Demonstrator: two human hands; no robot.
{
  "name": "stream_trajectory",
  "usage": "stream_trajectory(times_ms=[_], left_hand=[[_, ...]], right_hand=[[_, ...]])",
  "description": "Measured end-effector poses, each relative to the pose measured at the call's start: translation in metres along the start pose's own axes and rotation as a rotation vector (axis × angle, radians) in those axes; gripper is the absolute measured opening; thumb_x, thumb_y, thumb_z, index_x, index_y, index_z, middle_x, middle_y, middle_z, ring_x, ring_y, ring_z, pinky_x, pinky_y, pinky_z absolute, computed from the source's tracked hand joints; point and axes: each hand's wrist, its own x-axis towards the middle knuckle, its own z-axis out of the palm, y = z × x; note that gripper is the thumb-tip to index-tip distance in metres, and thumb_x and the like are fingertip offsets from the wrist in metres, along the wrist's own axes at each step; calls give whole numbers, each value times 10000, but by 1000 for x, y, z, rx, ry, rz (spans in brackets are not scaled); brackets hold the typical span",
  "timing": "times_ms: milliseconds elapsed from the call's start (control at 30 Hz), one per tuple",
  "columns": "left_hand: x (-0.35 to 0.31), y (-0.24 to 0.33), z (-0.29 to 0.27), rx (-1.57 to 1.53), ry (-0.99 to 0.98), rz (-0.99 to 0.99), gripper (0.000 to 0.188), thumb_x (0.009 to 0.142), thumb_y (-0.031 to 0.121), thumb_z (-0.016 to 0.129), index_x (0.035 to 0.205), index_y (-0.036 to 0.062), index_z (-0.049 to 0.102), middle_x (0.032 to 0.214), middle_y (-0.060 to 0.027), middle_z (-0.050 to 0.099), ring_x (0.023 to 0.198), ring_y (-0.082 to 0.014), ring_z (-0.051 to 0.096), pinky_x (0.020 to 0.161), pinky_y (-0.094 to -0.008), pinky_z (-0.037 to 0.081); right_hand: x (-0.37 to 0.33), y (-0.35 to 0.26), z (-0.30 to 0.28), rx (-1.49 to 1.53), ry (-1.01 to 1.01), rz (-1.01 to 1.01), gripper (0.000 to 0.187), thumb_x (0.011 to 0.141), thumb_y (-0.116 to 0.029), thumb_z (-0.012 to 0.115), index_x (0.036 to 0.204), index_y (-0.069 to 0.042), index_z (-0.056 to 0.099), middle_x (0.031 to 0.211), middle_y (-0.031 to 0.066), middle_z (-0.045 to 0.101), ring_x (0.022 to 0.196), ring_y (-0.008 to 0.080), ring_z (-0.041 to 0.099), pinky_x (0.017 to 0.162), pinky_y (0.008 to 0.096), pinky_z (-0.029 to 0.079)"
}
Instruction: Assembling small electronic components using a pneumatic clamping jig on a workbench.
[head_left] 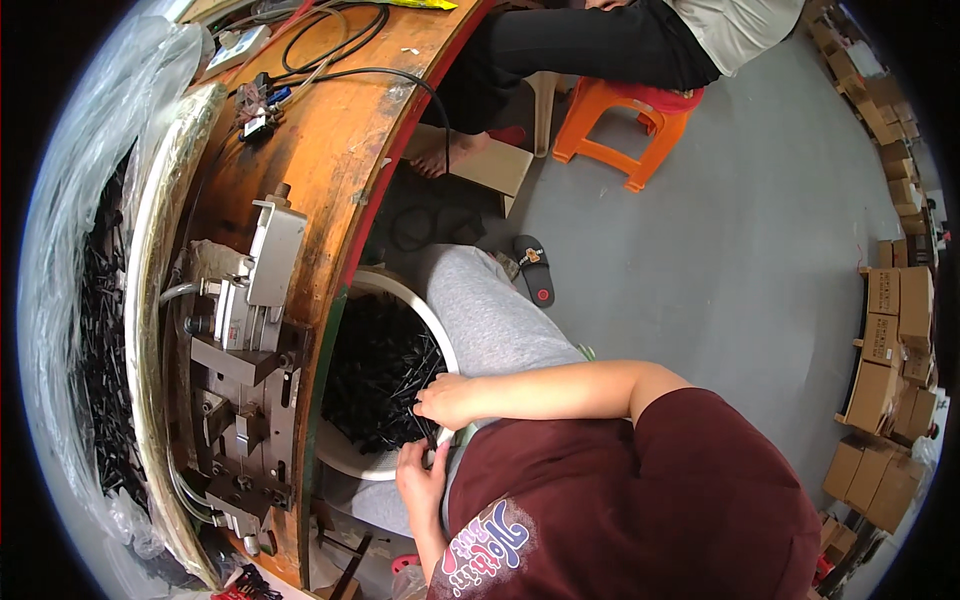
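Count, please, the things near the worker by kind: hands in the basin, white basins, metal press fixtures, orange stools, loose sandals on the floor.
Hands in the basin: 2, left hand and right hand
White basin of black parts: 1
Metal press fixture: 1
Orange stool: 1
Loose sandal: 1
Total: 6

The fingertips of the right hand (447,400) are sunk among the thin black plastic pieces (380,375), so what they pinch cannot be told. Just below it, the left hand (420,478) curls over the round white plastic basin's (425,315) rim, its palm hidden. The pieces are too small and tangled to tell apart. Left of both hands, the basin's far side disappears under the orange wooden table (340,150).
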Motion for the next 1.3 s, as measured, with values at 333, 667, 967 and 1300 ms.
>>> stream_trajectory(times_ms=[333,667,967,1300], left_hand=[[0,1,-7,-48,-70,15,399,717,294,803,911,-20,654,826,-129,599,780,-310,580,694,-386,464],[-3,-6,-14,-113,-123,70,521,680,377,809,962,-31,647,881,-148,589,851,-336,565,766,-409,454],[0,-5,-11,-123,-131,45,549,678,383,811,977,-47,647,888,-147,587,866,-332,570,778,-403,458],[-7,-10,-2,-132,86,-89,206,857,156,661,947,-29,656,848,-176,609,803,-345,602,722,-384,471]], right_hand=[[4,4,6,5,32,-2,275,795,-146,580,1045,-43,628,945,137,670,923,307,655,767,442,499],[4,4,4,-2,37,-12,302,776,-136,595,1057,-32,626,947,133,670,917,311,656,765,447,503],[-1,9,3,20,84,-29,265,775,-138,604,1014,-26,633,936,152,676,906,335,657,761,455,514],[2,7,1,38,75,-39,237,780,-129,632,1006,-62,610,942,153,655,882,351,649,752,457,515]])
